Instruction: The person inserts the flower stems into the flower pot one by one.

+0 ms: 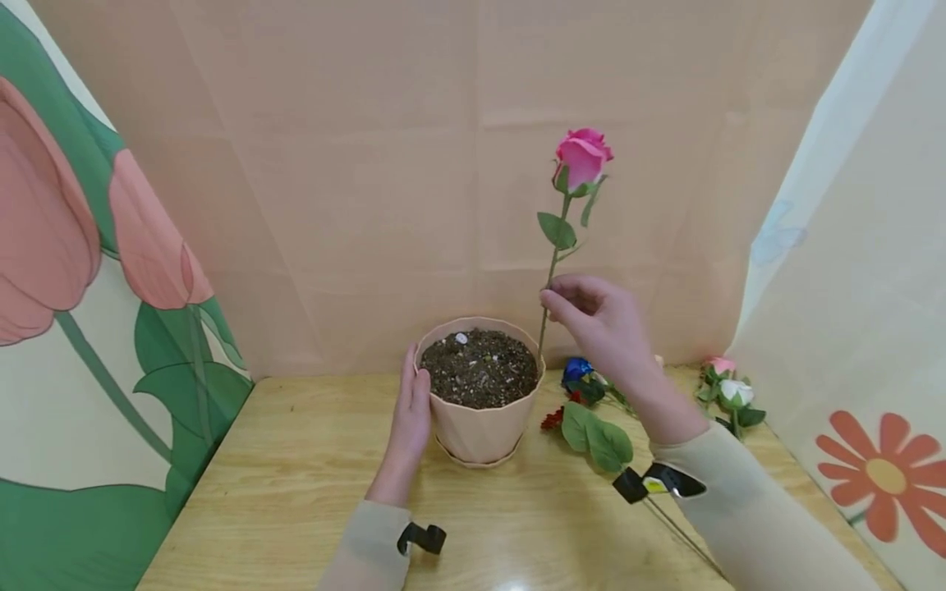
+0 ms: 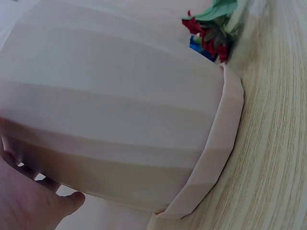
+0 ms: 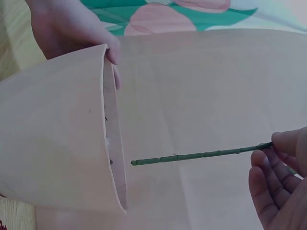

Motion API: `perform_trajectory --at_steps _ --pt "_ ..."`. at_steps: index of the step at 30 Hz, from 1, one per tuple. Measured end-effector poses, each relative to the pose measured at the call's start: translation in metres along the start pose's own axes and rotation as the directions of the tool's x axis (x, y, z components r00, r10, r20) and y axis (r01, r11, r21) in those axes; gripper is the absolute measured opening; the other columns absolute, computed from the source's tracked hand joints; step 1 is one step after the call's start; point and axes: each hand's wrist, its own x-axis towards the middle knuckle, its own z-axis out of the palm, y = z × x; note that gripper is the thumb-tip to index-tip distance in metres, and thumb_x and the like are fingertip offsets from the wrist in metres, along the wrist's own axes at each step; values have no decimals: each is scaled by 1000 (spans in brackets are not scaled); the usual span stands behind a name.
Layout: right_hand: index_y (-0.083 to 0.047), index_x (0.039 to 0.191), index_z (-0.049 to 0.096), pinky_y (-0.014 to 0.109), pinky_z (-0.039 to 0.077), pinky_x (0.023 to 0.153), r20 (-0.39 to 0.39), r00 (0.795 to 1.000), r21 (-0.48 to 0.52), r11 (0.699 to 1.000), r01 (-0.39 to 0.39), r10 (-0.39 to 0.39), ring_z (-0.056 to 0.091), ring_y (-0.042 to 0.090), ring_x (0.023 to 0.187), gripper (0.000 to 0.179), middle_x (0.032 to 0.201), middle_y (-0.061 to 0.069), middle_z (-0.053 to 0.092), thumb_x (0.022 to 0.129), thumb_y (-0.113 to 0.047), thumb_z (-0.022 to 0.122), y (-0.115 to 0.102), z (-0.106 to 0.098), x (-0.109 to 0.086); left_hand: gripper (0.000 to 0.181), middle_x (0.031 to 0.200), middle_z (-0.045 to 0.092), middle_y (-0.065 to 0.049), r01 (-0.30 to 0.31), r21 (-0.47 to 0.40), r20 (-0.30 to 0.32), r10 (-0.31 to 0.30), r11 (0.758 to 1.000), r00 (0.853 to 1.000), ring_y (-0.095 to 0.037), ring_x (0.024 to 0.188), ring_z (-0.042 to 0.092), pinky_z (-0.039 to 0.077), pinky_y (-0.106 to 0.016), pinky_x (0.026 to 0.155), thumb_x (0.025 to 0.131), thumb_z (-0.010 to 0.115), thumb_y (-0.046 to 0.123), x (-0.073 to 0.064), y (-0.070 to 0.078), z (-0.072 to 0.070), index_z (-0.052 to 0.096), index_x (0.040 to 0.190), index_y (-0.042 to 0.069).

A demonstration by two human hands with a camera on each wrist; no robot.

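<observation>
A pink rose (image 1: 584, 158) on a long green stem stands nearly upright in the head view. My right hand (image 1: 602, 324) pinches its stem (image 3: 201, 155) between thumb and fingers. In the right wrist view the stem's lower end is just outside the rim of the pale pink flowerpot (image 1: 484, 427). Dark soil (image 1: 480, 369) with white specks fills the pot, which sits on a matching saucer (image 2: 216, 153). My left hand (image 1: 410, 410) rests against the pot's left side, fingers straight along the wall and thumb toward the front.
Right of the pot lie a blue flower (image 1: 576, 371), a red flower (image 1: 553, 419) and large green leaves (image 1: 608, 443) on a stem. Farther right are a white rose (image 1: 736, 392) and a pink one (image 1: 719, 364). A beige backdrop (image 1: 369, 205) hangs behind the wooden table (image 1: 296, 476).
</observation>
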Motion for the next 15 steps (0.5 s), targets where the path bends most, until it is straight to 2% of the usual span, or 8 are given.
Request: perform_trajectory --at_steps 11,15 --pt "-3 115 81 23 57 76 23 997 30 996 79 -80 75 29 86 19 99 11 80 108 -20 76 3 42 22 58 183 19 -10 6 4 -3 -6 1000 1000 -42 165 21 15 -66 131 123 32 38 -1 -1 0 19 179 30" --pt "-3 114 81 27 57 73 53 994 33 995 92 -93 75 27 84 16 98 11 80 107 -16 76 2 58 27 58 183 19 -11 10 8 -5 -10 1000 1000 -43 165 22 15 -66 131 123 32 37 -2 -1 0 19 179 30"
